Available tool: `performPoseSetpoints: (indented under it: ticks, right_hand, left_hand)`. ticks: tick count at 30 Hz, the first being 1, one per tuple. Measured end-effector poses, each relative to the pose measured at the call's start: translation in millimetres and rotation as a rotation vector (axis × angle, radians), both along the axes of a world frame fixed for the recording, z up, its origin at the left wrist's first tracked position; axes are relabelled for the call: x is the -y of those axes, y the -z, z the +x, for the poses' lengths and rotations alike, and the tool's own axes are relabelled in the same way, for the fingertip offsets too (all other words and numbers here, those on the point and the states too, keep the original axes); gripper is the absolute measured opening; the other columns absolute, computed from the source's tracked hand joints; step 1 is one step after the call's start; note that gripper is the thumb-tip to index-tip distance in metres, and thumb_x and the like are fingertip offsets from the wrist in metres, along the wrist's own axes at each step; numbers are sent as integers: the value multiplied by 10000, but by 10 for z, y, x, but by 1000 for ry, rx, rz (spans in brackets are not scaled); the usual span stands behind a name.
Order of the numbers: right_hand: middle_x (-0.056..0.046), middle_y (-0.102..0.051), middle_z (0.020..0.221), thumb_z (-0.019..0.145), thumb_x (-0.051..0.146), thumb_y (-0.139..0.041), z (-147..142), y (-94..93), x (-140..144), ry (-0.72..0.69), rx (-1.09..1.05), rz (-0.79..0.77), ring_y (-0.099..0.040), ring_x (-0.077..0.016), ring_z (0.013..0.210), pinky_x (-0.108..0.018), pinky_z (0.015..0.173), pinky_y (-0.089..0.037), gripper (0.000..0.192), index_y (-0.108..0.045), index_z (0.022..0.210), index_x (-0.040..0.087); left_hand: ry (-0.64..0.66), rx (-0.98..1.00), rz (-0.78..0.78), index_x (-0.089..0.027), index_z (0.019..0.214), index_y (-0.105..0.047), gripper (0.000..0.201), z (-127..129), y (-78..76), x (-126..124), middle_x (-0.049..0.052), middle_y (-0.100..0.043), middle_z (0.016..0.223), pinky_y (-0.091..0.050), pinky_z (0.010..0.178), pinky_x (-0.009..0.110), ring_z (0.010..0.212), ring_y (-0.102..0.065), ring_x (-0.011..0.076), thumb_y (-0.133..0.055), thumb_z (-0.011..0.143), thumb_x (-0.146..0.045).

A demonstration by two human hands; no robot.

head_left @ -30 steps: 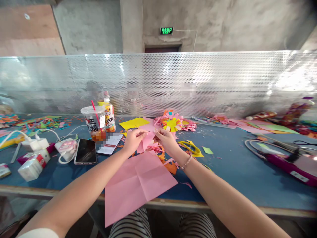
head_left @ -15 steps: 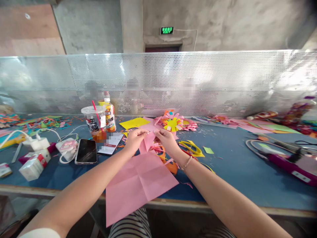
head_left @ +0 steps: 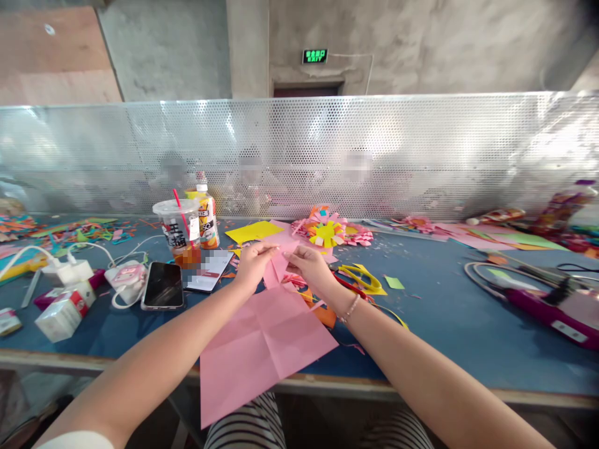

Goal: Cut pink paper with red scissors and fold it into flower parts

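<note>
A small folded piece of pink paper [head_left: 275,269] is pinched between my two hands above the table. My left hand [head_left: 255,265] grips its upper left edge with thumb and finger. On the other side my right hand [head_left: 306,266], with a beaded bracelet at the wrist, pinches its upper right edge. Below lies a large pink sheet [head_left: 266,346] with crossed creases, its near corner hanging over the table edge. Yellow-handled scissors [head_left: 362,279] rest right of my right hand. Just beyond my hands sits a paper flower [head_left: 327,234] with a yellow middle.
To the left are a phone [head_left: 163,285], a drink cup [head_left: 178,231] with a red straw, a bottle [head_left: 208,218] and chargers [head_left: 70,271]. A purple power strip [head_left: 552,318] lies at right. Behind the table [head_left: 435,318] stands a perforated metal panel [head_left: 421,149].
My right hand has shifted slightly left, closer to my left hand, along the small pink paper. My left hand and the large sheet have hardly moved.
</note>
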State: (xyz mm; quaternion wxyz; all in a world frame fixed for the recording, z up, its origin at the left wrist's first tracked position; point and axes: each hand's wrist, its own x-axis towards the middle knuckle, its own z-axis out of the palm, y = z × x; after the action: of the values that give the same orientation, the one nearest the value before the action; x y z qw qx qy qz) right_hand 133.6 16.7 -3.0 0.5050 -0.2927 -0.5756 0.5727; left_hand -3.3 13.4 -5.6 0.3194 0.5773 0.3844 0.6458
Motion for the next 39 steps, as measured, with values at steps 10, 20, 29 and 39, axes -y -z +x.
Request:
performPoseSetpoints:
  ticks: [10,20,29,39]
  right_hand:
    - [46,-514,488,546,344,-692,-4,3,33,-69,116,16,-505,-70,433,-229,483,-468,294,-475,584,151]
    - [43,-542,516,525,283,-700,-29,22,47,-128,197,36,-518,-66,453,-211,500,-465,235,-515,574,147]
    - [30,-564,558,518,223,-695,-27,-14,92,-177,253,150,-512,-74,505,-202,518,-431,208,-571,658,134]
    - [33,-537,525,539,315,-693,53,36,-32,-163,131,-41,-529,-81,469,-266,557,-495,259,-508,599,144]
  left_hand:
    - [-39,-12,53,-166,799,-662,207,-21,1,2,53,-675,820,-426,802,311,788,-597,164,-606,646,-294]
    - [-35,71,-10,-163,759,-644,178,-22,-44,23,44,-666,791,-440,760,272,784,-596,149,-613,635,-286]
    - [-20,65,3,-164,775,-644,202,-46,12,-34,50,-662,818,-436,771,283,788,-594,149,-609,644,-314]
    - [-37,-61,-49,-134,799,-626,306,-76,3,-39,29,-625,718,-419,609,230,659,-546,131,-537,686,-404]
